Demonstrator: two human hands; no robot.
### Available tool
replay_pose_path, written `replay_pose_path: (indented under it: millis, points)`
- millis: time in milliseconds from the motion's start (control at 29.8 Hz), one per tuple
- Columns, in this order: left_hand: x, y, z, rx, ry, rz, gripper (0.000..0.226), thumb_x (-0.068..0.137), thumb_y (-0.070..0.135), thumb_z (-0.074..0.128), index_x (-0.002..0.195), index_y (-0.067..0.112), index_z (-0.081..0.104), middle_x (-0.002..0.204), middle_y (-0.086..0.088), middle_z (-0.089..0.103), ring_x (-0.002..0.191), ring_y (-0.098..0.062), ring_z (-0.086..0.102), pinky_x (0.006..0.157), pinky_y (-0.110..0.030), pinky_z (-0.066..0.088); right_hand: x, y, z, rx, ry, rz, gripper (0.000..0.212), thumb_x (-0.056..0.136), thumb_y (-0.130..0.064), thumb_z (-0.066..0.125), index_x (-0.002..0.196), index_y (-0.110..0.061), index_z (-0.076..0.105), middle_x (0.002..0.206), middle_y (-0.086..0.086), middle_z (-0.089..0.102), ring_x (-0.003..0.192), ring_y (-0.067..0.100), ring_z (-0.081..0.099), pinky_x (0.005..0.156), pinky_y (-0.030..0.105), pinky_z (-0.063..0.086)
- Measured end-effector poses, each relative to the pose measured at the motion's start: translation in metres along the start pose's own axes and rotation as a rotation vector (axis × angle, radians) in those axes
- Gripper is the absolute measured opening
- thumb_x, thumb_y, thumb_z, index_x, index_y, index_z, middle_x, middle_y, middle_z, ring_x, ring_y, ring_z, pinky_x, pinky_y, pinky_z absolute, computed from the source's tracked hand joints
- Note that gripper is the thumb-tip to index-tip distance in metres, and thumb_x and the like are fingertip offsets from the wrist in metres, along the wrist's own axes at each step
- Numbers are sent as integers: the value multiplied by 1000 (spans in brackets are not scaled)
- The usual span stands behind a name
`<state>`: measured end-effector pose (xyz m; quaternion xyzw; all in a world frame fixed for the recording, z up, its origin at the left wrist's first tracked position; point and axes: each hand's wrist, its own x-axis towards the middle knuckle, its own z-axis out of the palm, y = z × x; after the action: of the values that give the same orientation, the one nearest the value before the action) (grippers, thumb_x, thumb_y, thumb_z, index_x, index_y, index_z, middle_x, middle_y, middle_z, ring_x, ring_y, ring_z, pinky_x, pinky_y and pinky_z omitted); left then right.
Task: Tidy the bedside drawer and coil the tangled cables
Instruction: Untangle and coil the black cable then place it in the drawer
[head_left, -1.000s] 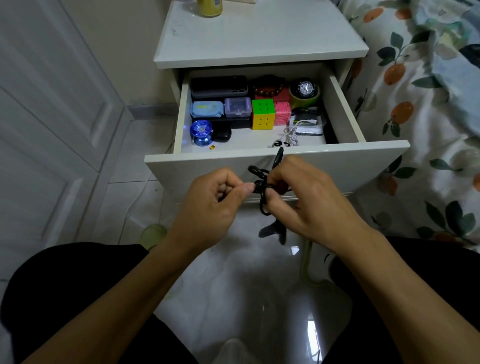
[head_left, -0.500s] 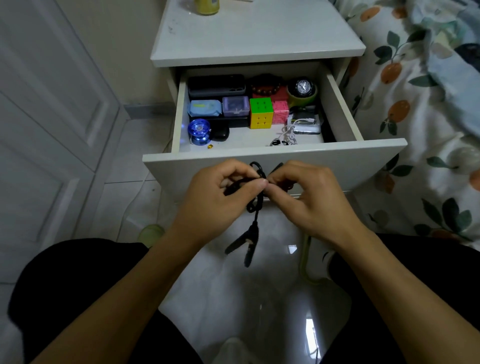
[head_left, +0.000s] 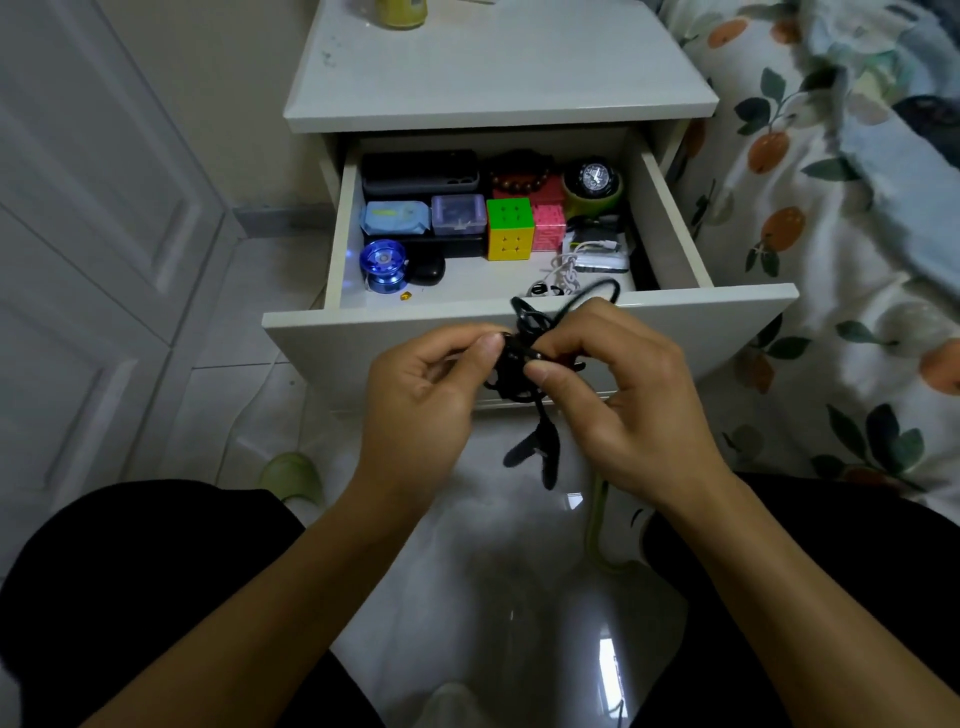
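Both hands (head_left: 524, 395) raised slightly, black cable (head_left: 524, 364) bunched tighter — plugs dangling lower.

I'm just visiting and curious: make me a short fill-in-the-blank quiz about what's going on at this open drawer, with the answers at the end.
1. Both the left hand and the right hand grip a tangled cable whose colour is ____.
2. The drawer of the bedside table is pulled ____.
3. The puzzle cube in the drawer shows a green top face and a ____ front face.
4. The blue yo-yo lies near the drawer's front ____ corner, as seen in the picture.

Missing words: black; open; yellow; left
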<state>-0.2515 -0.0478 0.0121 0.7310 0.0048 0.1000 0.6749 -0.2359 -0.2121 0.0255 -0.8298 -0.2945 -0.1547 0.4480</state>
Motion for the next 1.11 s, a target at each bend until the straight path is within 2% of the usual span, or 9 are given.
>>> replay_pose_path:
  millis: [101, 235, 335, 503, 637, 737, 905, 1005, 1106]
  points:
    - [8, -1, 6, -29, 51, -62, 17, 94, 13, 61, 95, 26, 73, 93, 6, 76, 92, -9, 70, 84, -23, 55, -1, 2, -3, 23, -3, 8, 4, 88, -5, 66, 86, -1, 65, 82, 5, 59, 78, 17, 55, 70, 25, 45]
    - [10, -1, 13, 141, 69, -1, 16, 97, 17, 58, 89, 28, 67, 84, 7, 72, 83, -4, 69, 75, -15, 53, 0, 4, -1, 143, -9, 121, 4, 89, -5, 63, 88, -2, 64, 84, 5, 58, 81, 17, 57, 74, 21, 45]
    - [13, -5, 15, 162, 91, -13, 17, 98, 18, 58, 86, 28, 64, 80, 7, 70, 78, -5, 69, 70, -17, 53, 1, 4, 1, 204, -8, 187, 6, 90, -6, 63, 86, -2, 63, 83, 6, 58, 80, 19, 57, 74, 22, 45]
    - [12, -9, 12, 214, -6, 150, 5, 97, 15, 58, 94, 14, 61, 80, 1, 68, 74, -9, 67, 64, -19, 53, 8, 9, -3, 181, -155, 389, 26, 94, -27, 62, 77, -8, 58, 75, 0, 54, 67, 7, 51, 63, 16, 41]
    - [11, -14, 15, 279, -113, 195, 5, 97, 11, 56, 99, 8, 60, 92, -5, 67, 81, -15, 67, 71, -34, 56, 13, 15, -8, 48, -221, 332, 28, 97, -26, 57, 74, -9, 57, 70, -2, 52, 63, 9, 48, 58, 19, 37]
    - [11, -16, 19, 229, -90, 202, 8, 98, 14, 54, 100, 7, 58, 98, -7, 65, 86, -19, 67, 76, -40, 56, 11, 15, -9, 95, -151, 308, 22, 96, -18, 60, 76, -7, 62, 74, 2, 54, 67, 11, 52, 60, 17, 39]
    - [13, -24, 22, 40, 70, 25, 11, 96, 25, 54, 98, 17, 62, 96, -5, 70, 91, -22, 69, 83, -49, 57, 8, 11, -3, 193, -77, 201, 22, 94, -9, 60, 76, -22, 61, 76, 2, 52, 68, 9, 54, 61, 9, 39]
    - [16, -25, 26, -63, 84, -118, 11, 95, 25, 56, 93, 19, 65, 91, -3, 73, 91, -21, 71, 86, -50, 57, 8, 14, -3, 193, -79, 181, 18, 93, -12, 59, 76, -15, 61, 76, -1, 52, 70, 12, 53, 65, 16, 39]
    - [19, -23, 28, -154, 78, -176, 11, 92, 26, 56, 89, 21, 66, 90, 1, 74, 89, -17, 72, 85, -43, 58, 9, 16, 1, 259, -80, 236, 18, 93, -10, 59, 75, -9, 61, 75, -2, 52, 71, 12, 50, 69, 18, 38]
